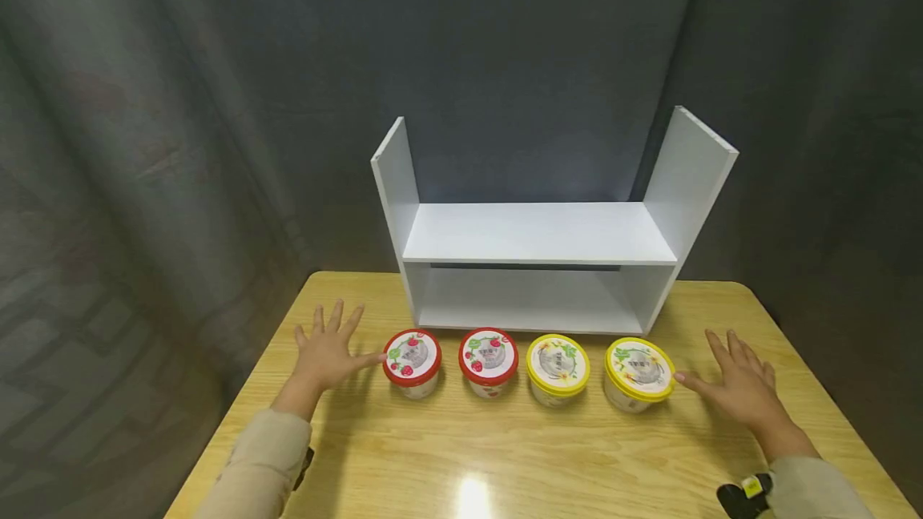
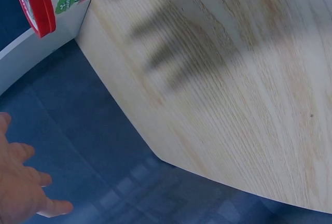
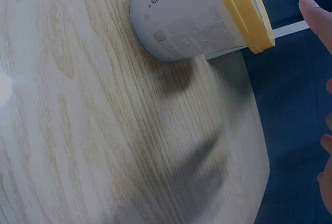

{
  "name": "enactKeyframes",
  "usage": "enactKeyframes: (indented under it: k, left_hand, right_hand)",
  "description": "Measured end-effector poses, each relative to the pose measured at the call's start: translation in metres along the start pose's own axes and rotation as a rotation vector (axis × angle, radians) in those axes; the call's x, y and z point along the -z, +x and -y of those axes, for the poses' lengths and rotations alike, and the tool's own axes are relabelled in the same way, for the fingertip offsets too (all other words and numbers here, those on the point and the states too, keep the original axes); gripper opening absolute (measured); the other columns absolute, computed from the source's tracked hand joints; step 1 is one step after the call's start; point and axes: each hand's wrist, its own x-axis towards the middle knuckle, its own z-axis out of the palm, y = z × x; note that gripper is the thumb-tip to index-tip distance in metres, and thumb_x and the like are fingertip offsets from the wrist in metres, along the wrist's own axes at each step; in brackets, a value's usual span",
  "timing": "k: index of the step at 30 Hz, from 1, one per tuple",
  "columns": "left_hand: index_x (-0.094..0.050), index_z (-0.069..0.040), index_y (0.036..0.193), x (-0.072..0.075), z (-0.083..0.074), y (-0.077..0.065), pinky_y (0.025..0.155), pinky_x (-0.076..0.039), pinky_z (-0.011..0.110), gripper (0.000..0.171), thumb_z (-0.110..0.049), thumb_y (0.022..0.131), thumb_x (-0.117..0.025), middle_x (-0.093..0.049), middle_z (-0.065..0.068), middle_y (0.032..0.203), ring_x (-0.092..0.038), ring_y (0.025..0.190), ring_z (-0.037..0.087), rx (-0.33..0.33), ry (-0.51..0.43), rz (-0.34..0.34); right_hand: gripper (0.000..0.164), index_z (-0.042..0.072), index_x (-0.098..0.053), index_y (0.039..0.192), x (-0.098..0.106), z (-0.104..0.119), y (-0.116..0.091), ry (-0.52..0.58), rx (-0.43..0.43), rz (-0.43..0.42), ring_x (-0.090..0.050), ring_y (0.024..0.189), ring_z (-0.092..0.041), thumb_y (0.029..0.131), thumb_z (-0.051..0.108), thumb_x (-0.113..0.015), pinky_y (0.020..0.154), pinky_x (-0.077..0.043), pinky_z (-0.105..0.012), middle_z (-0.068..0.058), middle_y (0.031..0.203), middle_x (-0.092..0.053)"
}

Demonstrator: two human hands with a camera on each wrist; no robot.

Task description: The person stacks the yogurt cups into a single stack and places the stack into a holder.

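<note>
Two red-lidded tubs with strawberry pictures, the outer left tub point(image 1: 412, 360) and the inner one point(image 1: 489, 360), stand upright in a row with two yellow-lidded tubs, the inner point(image 1: 558, 367) and the outer right point(image 1: 638, 372). My left hand point(image 1: 326, 352) hovers with spread fingers left of the outer red-lidded tub, thumb toward its lid; whether they touch is unclear. On the other side, my right hand point(image 1: 743, 387) is spread beside the outer yellow-lidded tub, its thumb point(image 3: 316, 14) apart from the lid. Neither hand holds anything.
Behind the tubs stands a white two-level shelf point(image 1: 537, 232) with tall side panels. Tubs and shelf are on a light wooden table point(image 1: 433, 455) with rounded back corners. Dark grey curtains point(image 1: 519, 46) hang around the back and sides.
</note>
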Motion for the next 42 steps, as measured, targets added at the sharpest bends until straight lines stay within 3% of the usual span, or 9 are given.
enactKeyframes:
  k: [9, 20, 28, 42]
  left_hand:
    - [-0.026, -0.015, 0.137, -0.001, -0.004, 0.0, 0.084, -0.001, 0.07, 0.092, -0.066, 0.066, -0.054, -0.011, 0.021, 0.14, -0.002, 0.122, 0.048, 0.0, -0.004, 0.0]
    - [-0.023, -0.016, 0.138, -0.003, -0.008, 0.0, 0.084, 0.0, 0.07, 0.097, -0.072, 0.063, -0.049, -0.01, 0.02, 0.14, -0.001, 0.122, 0.047, -0.004, -0.017, -0.004]
    - [-0.019, -0.015, 0.138, -0.006, -0.017, -0.002, 0.083, 0.0, 0.071, 0.097, -0.068, 0.064, -0.053, -0.008, 0.022, 0.14, 0.001, 0.122, 0.047, -0.01, -0.096, 0.022]
    - [-0.016, -0.013, 0.139, -0.03, -0.03, -0.004, 0.086, -0.006, 0.069, 0.103, -0.064, 0.06, -0.061, -0.009, 0.02, 0.141, 0.0, 0.124, 0.044, -0.028, -0.226, 0.029]
  right_hand:
    - [0.092, 0.0, -0.001, 0.137, -0.003, -0.004, -0.001, 0.006, 0.006, 0.006, 0.007, 0.117, -0.053, 0.079, 0.049, -0.053, 0.083, 0.014, -0.066, -0.034, 0.134, 0.009]
    - [0.095, -0.002, -0.004, 0.136, -0.005, 0.009, 0.0, 0.028, 0.046, -0.006, 0.005, 0.119, -0.052, 0.076, 0.047, -0.058, 0.084, 0.013, -0.066, -0.038, 0.132, 0.003]
    - [0.095, -0.007, -0.012, 0.134, -0.012, 0.02, 0.003, 0.042, 0.05, -0.006, -0.002, 0.117, -0.053, 0.073, 0.047, -0.061, 0.085, 0.008, -0.067, -0.038, 0.131, -0.004]
    - [0.104, -0.013, -0.011, 0.132, -0.031, 0.028, 0.001, 0.086, 0.061, -0.005, -0.007, 0.118, -0.052, 0.066, 0.044, -0.068, 0.089, -0.004, -0.065, -0.036, 0.132, -0.009]
